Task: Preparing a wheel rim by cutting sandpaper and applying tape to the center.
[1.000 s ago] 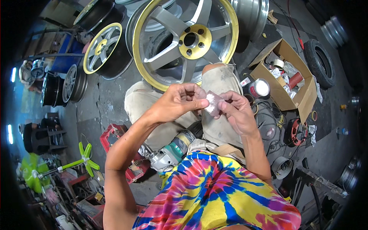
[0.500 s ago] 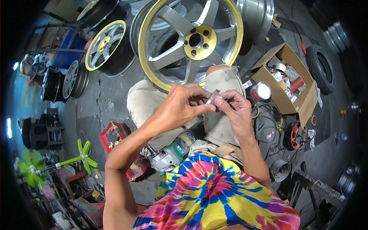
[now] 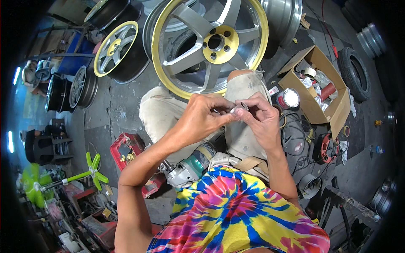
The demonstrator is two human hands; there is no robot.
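Observation:
Above my right knee, my left hand (image 3: 202,114) and my right hand (image 3: 261,118) meet, both pinching a small rolled piece of greyish-pink paper (image 3: 241,107), likely sandpaper. Their fingertips hide much of it. Just beyond my knees is a silver alloy wheel (image 3: 228,21) with a yellow rim and yellow centre. A teal and silver power tool (image 3: 185,168) lies in my lap, below my hands.
A cardboard box (image 3: 295,84) of tape and materials, a tin (image 3: 289,99), cables (image 3: 295,139) and a tyre (image 3: 354,76) are right. Other wheels (image 3: 116,52), a red toolbox (image 3: 122,147), green fans (image 3: 93,173) and a distant person (image 3: 29,78) are left.
The paper, spread out flat between my fingers a second earlier, is now curled into a small roll. My hands have drawn slightly closer around it and moved a little right.

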